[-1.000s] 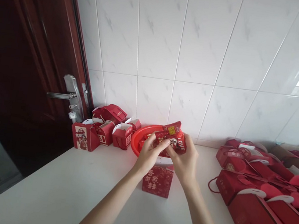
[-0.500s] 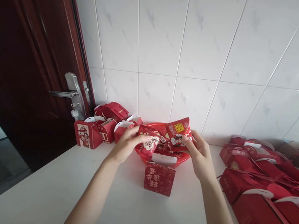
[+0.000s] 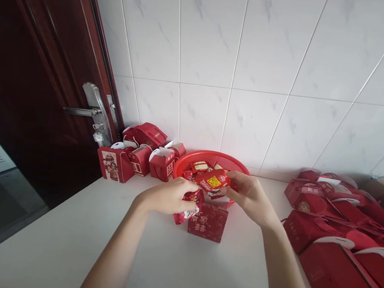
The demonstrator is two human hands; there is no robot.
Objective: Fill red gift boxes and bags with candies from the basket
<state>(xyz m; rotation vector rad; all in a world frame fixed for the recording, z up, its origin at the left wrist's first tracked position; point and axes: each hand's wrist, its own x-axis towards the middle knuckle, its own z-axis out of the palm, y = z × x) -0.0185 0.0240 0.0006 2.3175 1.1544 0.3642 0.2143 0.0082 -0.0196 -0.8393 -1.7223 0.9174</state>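
My left hand (image 3: 166, 195) is closed on a red candy packet with white lettering (image 3: 189, 213), just left of an open red gift box (image 3: 207, 225). Between the fingers of my right hand (image 3: 250, 197) is a red snack packet with yellow lettering (image 3: 213, 181), tilted above the back of that box. The box stands upright on the white table, its front printed with pale characters. Behind it, a red plastic basket (image 3: 208, 156) holds several wrapped sweets (image 3: 200, 165); my hands and the packets hide part of its contents.
Several red gift boxes (image 3: 115, 164) stand at the left by a dark wooden door (image 3: 44, 47) with a metal handle (image 3: 82, 111). Many more red boxes (image 3: 335, 266) crowd the right side of the white table (image 3: 159, 273). A tiled wall (image 3: 212, 47) rises behind.
Both packets have come down from over the basket toward the gift box. The left packet is now lower, beside the box front; the right one has tipped flatter and moved left.
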